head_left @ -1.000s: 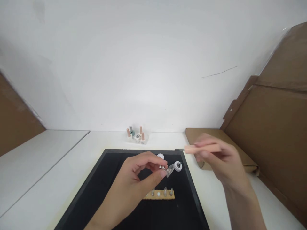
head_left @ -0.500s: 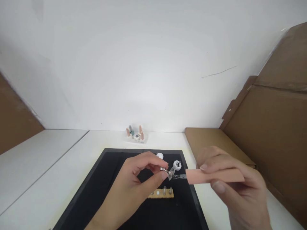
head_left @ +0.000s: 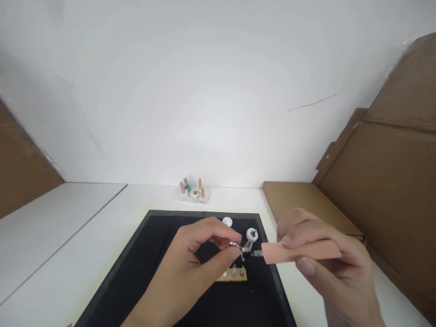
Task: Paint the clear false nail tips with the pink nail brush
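Brush lower than before, over mat's right edge, right fingers tight on it, left fingers tight on metal stem

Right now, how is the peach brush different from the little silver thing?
The peach brush is in the right hand; the silver thing is in the left hand. The brush looks much longer than the silver thing's visible part. The brush's handle looks dull; the silver thing shines. Both are held in fingers.
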`<state>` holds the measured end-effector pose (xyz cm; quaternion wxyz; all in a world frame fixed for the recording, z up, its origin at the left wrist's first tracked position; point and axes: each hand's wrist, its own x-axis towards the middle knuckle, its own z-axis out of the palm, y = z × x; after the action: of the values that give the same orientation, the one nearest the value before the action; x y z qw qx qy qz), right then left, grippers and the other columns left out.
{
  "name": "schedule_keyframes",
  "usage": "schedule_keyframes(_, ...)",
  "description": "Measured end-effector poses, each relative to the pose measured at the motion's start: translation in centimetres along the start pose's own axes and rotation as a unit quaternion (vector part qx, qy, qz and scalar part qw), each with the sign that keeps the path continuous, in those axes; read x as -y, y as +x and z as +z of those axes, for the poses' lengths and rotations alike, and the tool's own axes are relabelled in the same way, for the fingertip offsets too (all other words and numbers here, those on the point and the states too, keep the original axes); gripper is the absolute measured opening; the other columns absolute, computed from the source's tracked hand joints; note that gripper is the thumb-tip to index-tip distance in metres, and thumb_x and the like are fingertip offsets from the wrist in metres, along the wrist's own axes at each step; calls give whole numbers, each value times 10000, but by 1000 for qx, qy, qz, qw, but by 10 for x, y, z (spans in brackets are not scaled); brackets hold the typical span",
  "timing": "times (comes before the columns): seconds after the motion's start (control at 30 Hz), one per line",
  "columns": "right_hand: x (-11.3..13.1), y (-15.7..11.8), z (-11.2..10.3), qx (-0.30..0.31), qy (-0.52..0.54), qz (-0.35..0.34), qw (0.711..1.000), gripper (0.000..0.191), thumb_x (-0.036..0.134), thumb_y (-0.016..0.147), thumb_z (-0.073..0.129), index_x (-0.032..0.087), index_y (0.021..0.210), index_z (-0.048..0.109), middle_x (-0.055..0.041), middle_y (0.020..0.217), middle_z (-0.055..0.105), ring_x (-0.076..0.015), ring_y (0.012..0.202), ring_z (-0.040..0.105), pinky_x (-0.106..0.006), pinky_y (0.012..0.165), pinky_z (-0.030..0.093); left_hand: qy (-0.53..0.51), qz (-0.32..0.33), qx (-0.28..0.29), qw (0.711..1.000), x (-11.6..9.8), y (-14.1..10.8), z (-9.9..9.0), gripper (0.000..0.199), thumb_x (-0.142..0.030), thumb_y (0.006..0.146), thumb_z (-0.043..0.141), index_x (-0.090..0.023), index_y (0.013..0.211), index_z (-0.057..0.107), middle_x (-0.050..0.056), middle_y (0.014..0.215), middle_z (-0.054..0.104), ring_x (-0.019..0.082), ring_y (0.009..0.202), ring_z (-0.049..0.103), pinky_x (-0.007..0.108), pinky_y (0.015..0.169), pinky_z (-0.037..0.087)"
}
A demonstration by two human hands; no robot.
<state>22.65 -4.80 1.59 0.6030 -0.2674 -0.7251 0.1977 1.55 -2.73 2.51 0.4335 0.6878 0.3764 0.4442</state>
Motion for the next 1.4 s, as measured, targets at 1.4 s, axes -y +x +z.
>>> schedule_keyframes(1.4, -2, -1, -1, 14, 27, -8, 1000, 96, 303, 933, 640, 254, 976, 710, -3, 734, 610, -152, 659, 549, -301, 569, 460, -16, 20, 6, 1000, 7, 0, -1, 148, -117, 803, 698, -243, 809, 776, -8, 758, 729, 136, 722, 673, 202, 656, 530)
